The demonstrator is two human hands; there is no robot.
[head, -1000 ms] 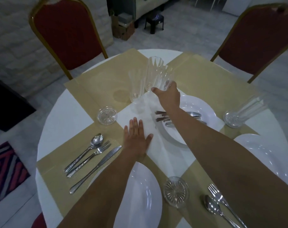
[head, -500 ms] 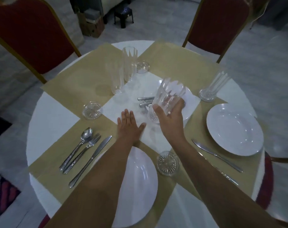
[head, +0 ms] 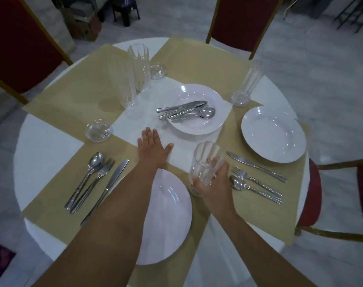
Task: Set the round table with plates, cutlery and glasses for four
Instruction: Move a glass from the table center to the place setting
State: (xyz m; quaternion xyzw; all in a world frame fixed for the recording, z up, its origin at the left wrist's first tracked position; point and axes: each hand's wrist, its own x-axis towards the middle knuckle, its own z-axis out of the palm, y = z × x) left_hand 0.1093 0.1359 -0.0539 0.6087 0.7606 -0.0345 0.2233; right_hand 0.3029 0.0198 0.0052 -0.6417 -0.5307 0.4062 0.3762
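Note:
My right hand (head: pixel 214 184) grips a clear ribbed glass (head: pixel 205 165) low over the near placemat, right of the near white plate (head: pixel 168 216). My left hand (head: pixel 153 148) rests flat, fingers straight, on the white cloth at the table's middle. A centre plate (head: pixel 194 109) carries a pile of cutlery (head: pixel 185 111). A right plate (head: pixel 273 134) has a knife (head: pixel 255 165), fork (head: pixel 257 182) and spoon (head: pixel 253 188) beside it. Two tall glasses (head: pixel 133 73) stand at the back left, a third (head: pixel 245 85) at the back right.
A spoon, fork and knife (head: pixel 95 181) lie left of the near plate. Glass coasters sit at the left (head: pixel 97 131) and at the back (head: pixel 156 71). Red chairs stand at the far left (head: pixel 19 44), the back (head: pixel 238 21) and the right (head: pixel 342 199). Beige placemats (head: pixel 199 61) cross the round table.
My right hand has carried the glass from the back of the table toward me, down beside the near plate. My left hand has stayed flat on the cloth.

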